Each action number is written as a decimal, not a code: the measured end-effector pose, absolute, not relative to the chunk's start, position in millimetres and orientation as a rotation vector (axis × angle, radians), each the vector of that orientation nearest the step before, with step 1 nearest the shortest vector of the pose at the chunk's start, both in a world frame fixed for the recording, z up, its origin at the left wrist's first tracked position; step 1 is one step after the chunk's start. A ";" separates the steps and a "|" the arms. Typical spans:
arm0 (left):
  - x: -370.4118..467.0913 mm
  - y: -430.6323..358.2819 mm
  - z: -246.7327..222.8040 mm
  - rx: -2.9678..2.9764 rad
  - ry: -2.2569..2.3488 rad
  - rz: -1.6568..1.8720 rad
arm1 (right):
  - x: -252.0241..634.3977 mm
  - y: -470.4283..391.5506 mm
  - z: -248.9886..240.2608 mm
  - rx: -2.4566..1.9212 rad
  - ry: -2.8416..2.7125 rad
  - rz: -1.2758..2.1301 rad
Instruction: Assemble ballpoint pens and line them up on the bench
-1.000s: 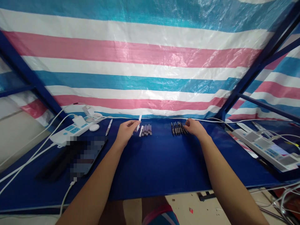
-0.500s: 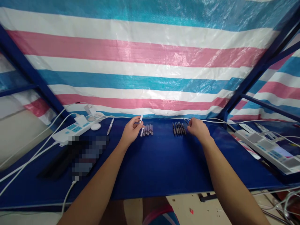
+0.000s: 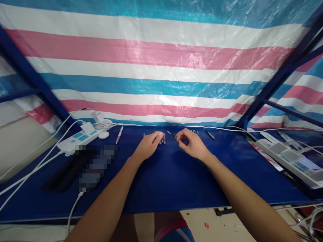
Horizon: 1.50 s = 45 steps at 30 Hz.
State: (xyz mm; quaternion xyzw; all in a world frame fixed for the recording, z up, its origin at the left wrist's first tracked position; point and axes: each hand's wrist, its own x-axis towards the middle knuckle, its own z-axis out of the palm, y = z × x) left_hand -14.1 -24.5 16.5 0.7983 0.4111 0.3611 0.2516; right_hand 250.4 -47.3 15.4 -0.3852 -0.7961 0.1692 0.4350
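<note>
My left hand (image 3: pixel 148 147) is closed around a small white pen barrel (image 3: pixel 160 134), most of it hidden by the fingers. To its right, my right hand (image 3: pixel 193 144) pinches a thin dark pen part (image 3: pixel 172 134) between thumb and fingertips. Its pale tip points left, toward my left hand, with a gap between the two. Several translucent pen caps (image 3: pixel 164 141) lie partly covered by my left hand. Behind my right hand, only the tips of several dark pen pieces (image 3: pixel 194 131) show. One slim dark pen (image 3: pixel 209 133) lies slanted further right.
A white pen (image 3: pixel 119 135) lies left, near a white power strip (image 3: pixel 78 138) with chargers and a round white disc (image 3: pixel 103 135). A blurred-out device (image 3: pixel 94 169) with a cable lies in front. At right stands another power strip (image 3: pixel 290 161). Striped sheeting (image 3: pixel 161 74) hangs behind the blue table.
My right hand has moved left from the dark row, carrying a thin dark pen part. My left hand has shifted slightly right, its white barrel now tipped and mostly covered.
</note>
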 end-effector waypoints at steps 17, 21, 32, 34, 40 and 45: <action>-19.7 -21.9 13.7 2.309 1.098 0.880 | 254.3 -46.1 17.6 -0.918 -2.061 0.468; -21.7 -20.4 11.4 2.347 1.066 0.876 | 255.4 -44.1 15.0 -0.900 -2.055 0.500; -6.7 -25.3 5.8 2.525 0.908 0.720 | 242.2 -44.6 2.5 -0.956 -1.776 0.925; -5.5 -24.9 5.1 2.521 0.945 0.728 | 240.4 -43.4 0.1 -0.979 -1.747 0.916; -8.0 -24.3 4.4 2.564 1.059 0.787 | 240.1 -42.2 1.1 -0.886 -1.644 1.108; -8.9 -24.9 6.4 2.526 0.962 0.814 | 242.6 -38.9 -0.2 -0.861 -1.558 1.172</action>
